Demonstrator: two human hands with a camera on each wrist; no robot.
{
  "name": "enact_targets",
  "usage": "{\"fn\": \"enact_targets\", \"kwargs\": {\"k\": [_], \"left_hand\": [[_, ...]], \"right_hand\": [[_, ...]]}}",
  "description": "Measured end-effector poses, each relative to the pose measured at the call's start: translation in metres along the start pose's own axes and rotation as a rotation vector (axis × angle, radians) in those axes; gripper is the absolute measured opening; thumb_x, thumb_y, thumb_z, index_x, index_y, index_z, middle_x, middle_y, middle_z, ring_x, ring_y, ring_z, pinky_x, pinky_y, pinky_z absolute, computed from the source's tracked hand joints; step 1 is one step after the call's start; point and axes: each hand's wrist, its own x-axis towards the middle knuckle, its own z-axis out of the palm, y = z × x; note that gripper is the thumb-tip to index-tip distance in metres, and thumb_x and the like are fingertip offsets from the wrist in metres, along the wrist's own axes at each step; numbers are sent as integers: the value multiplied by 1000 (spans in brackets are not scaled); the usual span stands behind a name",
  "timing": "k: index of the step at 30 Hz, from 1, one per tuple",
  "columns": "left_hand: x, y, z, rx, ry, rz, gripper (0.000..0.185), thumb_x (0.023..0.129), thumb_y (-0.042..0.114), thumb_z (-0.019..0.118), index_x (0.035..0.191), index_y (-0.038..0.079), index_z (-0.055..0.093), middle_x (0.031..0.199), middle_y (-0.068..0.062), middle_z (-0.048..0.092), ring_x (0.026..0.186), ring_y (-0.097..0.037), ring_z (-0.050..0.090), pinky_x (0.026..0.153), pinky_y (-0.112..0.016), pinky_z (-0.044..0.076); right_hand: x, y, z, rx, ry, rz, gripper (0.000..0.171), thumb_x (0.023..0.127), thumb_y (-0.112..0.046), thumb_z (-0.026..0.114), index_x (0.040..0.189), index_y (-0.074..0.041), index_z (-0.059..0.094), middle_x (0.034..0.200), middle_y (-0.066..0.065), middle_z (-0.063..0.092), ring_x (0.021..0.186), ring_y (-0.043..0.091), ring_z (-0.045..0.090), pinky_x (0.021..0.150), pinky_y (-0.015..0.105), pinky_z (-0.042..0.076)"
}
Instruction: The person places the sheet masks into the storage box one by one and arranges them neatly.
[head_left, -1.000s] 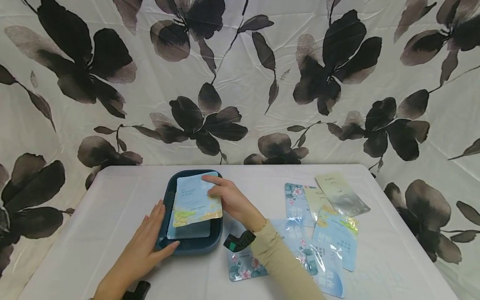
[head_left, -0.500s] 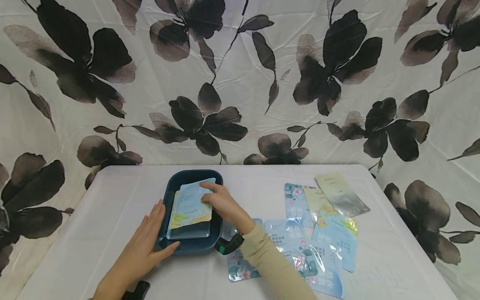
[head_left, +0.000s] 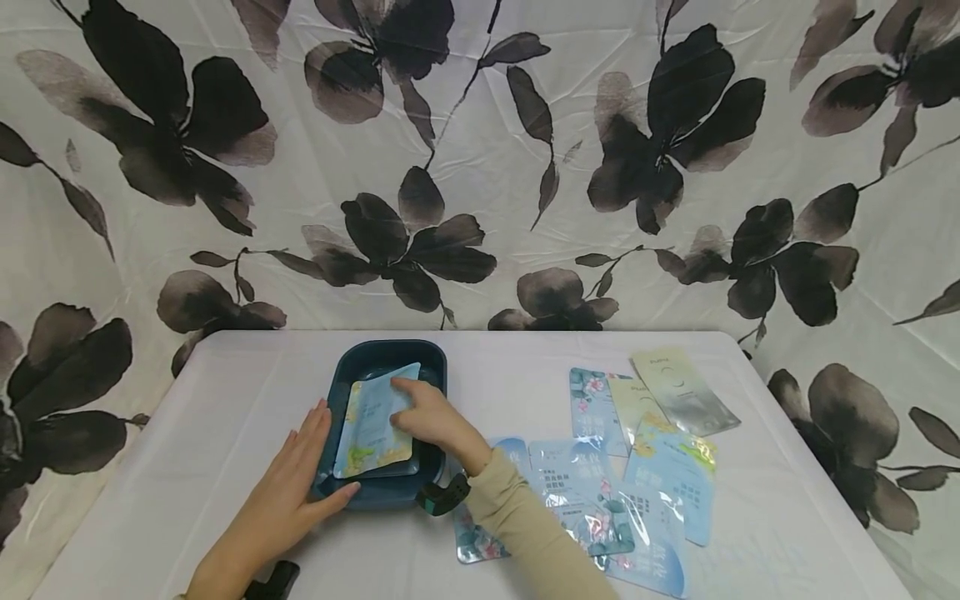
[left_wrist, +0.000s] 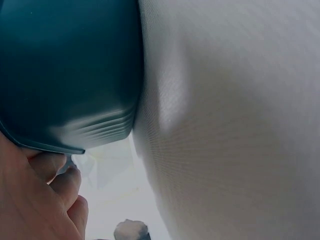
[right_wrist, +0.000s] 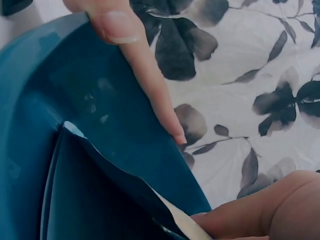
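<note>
Left grip (head_left: 288, 492) lies flat with straight fingers against the left wall of the dark teal tray (head_left: 429, 363), thumb at its near corner; nothing is held. That tray sits left of centre on the white worktop (head_left: 225, 392). Inside it, a pale blue sachet (head_left: 371, 417) lies tilted on another flat packet. Right grip (head_left: 427, 417) reaches into the tray and pinches the sachet's right edge between thumb and fingers, index finger stretched along the top. Further right, toward the worktop's right edge, loose sachets (head_left: 660, 450) lie overlapping: floral blue ones, yellow-blue ones and a silvery one at the far side
</note>
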Motion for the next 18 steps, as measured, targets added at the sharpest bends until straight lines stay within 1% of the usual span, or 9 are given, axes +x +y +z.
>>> {"fn": "enact_targets", "kwargs": {"k": [5,8,10,12,14,16,17,18], "left_hand": [[-1,0,0,-13,17,26,103,87,43,74,159,4,11,166,-10,7,150,-34,14,121,-51,9],[0,-1,0,-16,13,28,103,87,42,74,159,4,11,166,-9,6,150,-34,14,120,-52,10],[0,-2,0,-9,7,21,104,87,43,74,159,4,10,166,-8,5,150,-34,13,120,-52,10],[0,-3,1,-10,5,19,104,87,43,74,159,5,10,166,-7,5,150,-33,13,121,-52,10],[1,-3,0,-10,9,24,104,87,43,74,159,4,11,166,-8,5,150,-33,13,121,-51,9],[1,-3,0,-8,17,30,103,87,43,75,159,4,12,166,-8,6,151,-32,13,121,-50,9],[1,-2,0,-8,21,34,103,87,42,75,159,4,12,166,-9,7,151,-32,13,121,-50,9],[1,-2,0,-6,22,36,103,87,43,74,159,4,12,166,-9,7,151,-31,13,121,-50,9]], "right_hand": [[-2,-2,1,-50,-14,-8,59,92,-9,61,148,0,43,152,19,41,145,33,29,115,45,32],[-4,-4,2,-90,-5,-26,59,93,-10,59,148,2,42,153,26,35,145,39,25,114,47,33],[-4,-4,4,-125,1,-37,59,93,-11,58,148,3,41,152,32,32,143,40,29,110,46,38],[-5,-4,5,-153,10,-46,61,92,-11,59,148,3,41,151,35,31,136,38,41,102,41,44],[-5,-3,7,-175,27,-57,62,91,-11,60,148,4,40,150,37,28,125,35,52,93,36,48],[-5,-3,9,-197,51,-63,63,91,-12,59,148,6,40,151,38,24,122,35,55,91,34,50],[-6,-3,9,-205,66,-64,63,91,-12,59,147,7,39,152,38,22,122,36,54,92,35,50],[-6,-3,10,-205,80,-64,63,91,-12,59,147,8,39,153,38,20,127,37,52,94,36,50]]}}
